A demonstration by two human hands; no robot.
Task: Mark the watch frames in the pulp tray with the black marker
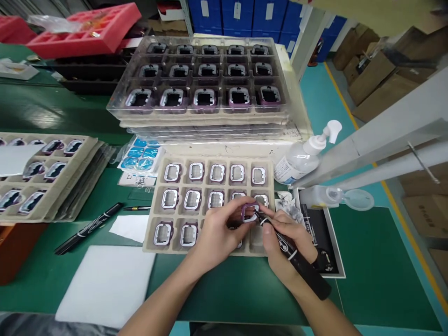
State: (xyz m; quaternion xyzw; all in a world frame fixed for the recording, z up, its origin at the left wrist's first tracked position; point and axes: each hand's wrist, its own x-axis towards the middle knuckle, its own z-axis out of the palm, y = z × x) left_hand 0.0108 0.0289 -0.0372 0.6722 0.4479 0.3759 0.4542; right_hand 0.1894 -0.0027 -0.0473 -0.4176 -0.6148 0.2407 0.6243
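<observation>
My left hand (219, 233) is closed on a small purple watch-case frame (244, 213) with a pale inner rim, lifted just above the beige tray. In my right hand (289, 238) is a black marker pen (297, 261), its tip at the inner edge of the frame. A fingertip of the right hand is close to the frame's upper right side. Beneath both hands lies the beige moulded tray (206, 159), with similar frames (192, 199) set in its pockets. The pocket at its front right shows no frame. My hands partly cover a few of the others.
Behind stands a stack of clear trays (203, 116) with more frames. A pump bottle (297, 161) and a tipped bottle (320, 196) are at right, beside a shallow box (336, 256). Left lie another black marker (89, 228), a white foam sheet (107, 284) and another tray stack (66, 186).
</observation>
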